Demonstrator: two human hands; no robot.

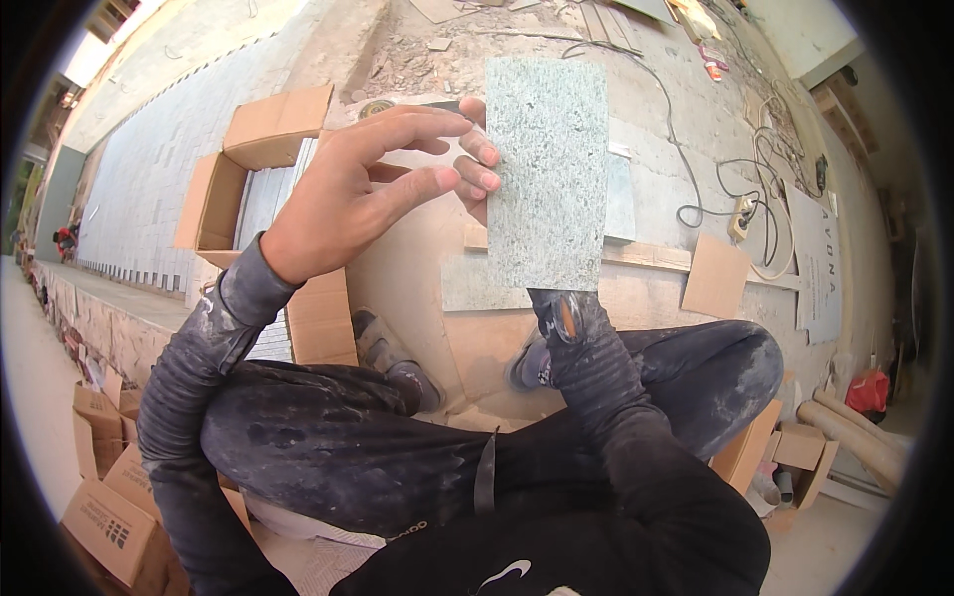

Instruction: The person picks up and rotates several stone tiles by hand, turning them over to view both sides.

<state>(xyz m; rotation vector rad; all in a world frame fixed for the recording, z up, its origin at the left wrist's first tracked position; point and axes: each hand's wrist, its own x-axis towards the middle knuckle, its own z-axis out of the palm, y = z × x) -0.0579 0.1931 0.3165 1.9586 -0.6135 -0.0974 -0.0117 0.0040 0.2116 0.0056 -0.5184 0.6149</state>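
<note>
A speckled pale green-grey rectangular tile (548, 169) is held up lengthwise in front of me, its broad face toward me. My right hand (479, 164) grips it from behind; fingertips show past its left edge, while the palm is hidden by the tile. Just left of that edge, my left hand (363, 184) hovers with thumb and fingers apart, holding nothing. Below and behind the held tile, another pale tile (479, 285) lies on the ground. A bluish tile (620, 199) partly shows behind its right side.
An open cardboard box (214, 204) with stacked tiles stands at the left. Wooden strips (651, 256) and a cardboard piece (715, 276) lie ahead. Cables and a power strip (741, 217) are at the right. More cardboard boxes (111, 526) sit at the lower left.
</note>
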